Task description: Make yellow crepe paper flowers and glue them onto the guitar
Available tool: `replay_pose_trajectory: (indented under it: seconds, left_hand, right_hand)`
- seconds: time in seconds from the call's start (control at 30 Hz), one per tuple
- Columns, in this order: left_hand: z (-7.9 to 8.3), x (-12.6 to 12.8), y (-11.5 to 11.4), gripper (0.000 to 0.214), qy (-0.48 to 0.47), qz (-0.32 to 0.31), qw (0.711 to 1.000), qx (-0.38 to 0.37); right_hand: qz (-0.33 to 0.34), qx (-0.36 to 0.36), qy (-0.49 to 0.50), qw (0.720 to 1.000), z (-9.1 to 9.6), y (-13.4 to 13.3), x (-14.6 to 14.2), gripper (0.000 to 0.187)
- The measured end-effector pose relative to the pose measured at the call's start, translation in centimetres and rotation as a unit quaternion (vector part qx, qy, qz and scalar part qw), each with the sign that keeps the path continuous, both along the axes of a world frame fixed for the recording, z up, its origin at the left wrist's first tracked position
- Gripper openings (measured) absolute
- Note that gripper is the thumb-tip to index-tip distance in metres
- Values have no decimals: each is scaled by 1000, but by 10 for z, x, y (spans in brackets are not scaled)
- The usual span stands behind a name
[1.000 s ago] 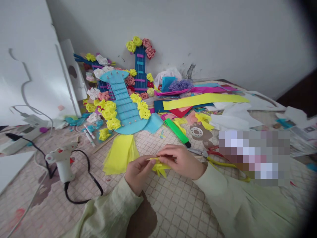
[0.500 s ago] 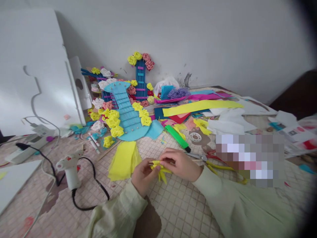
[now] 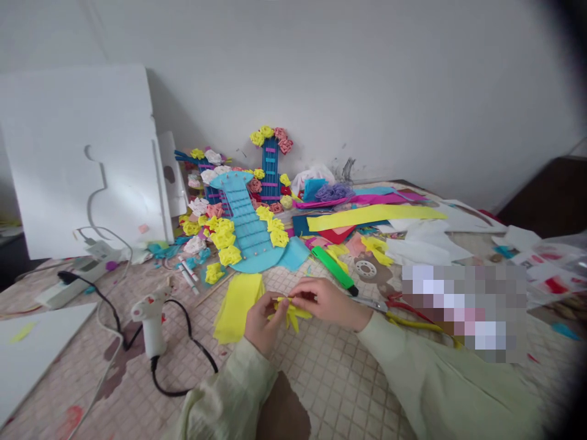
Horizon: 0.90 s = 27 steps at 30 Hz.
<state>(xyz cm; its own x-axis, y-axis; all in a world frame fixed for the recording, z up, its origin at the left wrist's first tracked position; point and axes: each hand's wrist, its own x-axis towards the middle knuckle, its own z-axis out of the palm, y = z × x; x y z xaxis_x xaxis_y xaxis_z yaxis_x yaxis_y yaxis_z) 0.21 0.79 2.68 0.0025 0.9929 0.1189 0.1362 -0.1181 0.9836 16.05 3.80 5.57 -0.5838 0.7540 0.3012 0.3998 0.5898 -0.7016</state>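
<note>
The left hand point(image 3: 265, 325) and the right hand point(image 3: 331, 302) both pinch a small, bunched piece of thin yellow paper point(image 3: 292, 318) between their fingertips. The little piece is between the two hands, over the table with the criss-cross top point(image 3: 337, 379). A flat pile of yellow paper sheets point(image 3: 236, 310) lies just beside the left hand. A long bright green plastic tool with a black end point(image 3: 333, 269) lies near the right hand.

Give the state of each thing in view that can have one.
Left hand, pinching the yellow paper piece
Right hand, pinching it too
Yellow paper piece, bunched, ends splayed
Yellow sheets, stacked
Glue gun, unheld; on or off unclear
Green tool, lying unheld
Light-blue guitar shape, propped up, yellow flowers alongside
</note>
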Motion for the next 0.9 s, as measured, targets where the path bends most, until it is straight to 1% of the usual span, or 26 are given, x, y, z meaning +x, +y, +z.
replay_pose_trajectory:
  seconds: [0.07, 0.13, 0.33, 0.43, 0.53, 0.6, 0.63, 0.67, 0.7, 0.73, 0.77, 0.8, 0.83, 0.87, 0.9]
  left_hand:
    - [1, -1, 1, 17, -1, 0, 1000, 4]
    - [2, -1, 1, 18, -2, -1, 1000, 6]
    - [-3, -3, -1, 19, -2, -5, 1000, -4]
    - [0, -4, -1, 22, 9, 5, 1000, -10]
    - [10, -9, -12, 24, 32, 36, 999, 0]
    - [18, -19, -27, 22, 55, 90, 993, 50]
    - [22, -28, -37, 20, 79, 133, 984, 89]
    - [25, -40, -47, 17, 120, 190, 966, 131]
    - [27, -54, -58, 16, 183, 249, 937, 162]
    - [28, -71, -67, 18, 249, 310, 900, 176]
    - [29, -89, -74, 20, 307, 377, 857, 171]
    - [29, -107, -78, 22, 358, 437, 813, 142]
    - [29, -125, -80, 27, 400, 482, 774, 94]
    - [27, -140, -79, 32, 432, 496, 752, 45]
    - [26, -153, -74, 39, 460, 488, 742, -3]
  right_hand:
    - [4, 29, -10, 1000, 2, 3, -2, 17]
    - [4, 40, -13, 999, 2, 4, -3, 19]
    - [-9, 18, 4, 1000, -6, 2, 3, 15]
    - [-23, 22, 16, 999, -7, -1, 9, 14]
    - [-33, 25, 25, 999, -8, -3, 15, 14]
    - [-35, 24, 27, 999, -10, -4, 18, 14]
    - [-36, 23, 29, 999, -11, -4, 20, 13]
    - [-37, 22, 32, 999, -12, -5, 21, 13]
    - [-39, 20, 37, 998, -13, -5, 22, 13]
    - [-42, 18, 42, 998, -14, -6, 23, 14]
    - [-44, 16, 46, 998, -14, -6, 24, 14]
    - [-47, 13, 49, 998, -14, -6, 25, 14]
    - [-50, 9, 51, 997, -14, -6, 25, 14]
    - [-53, 7, 52, 997, -14, -6, 26, 14]
    - [-57, 6, 54, 997, -14, -6, 26, 14]
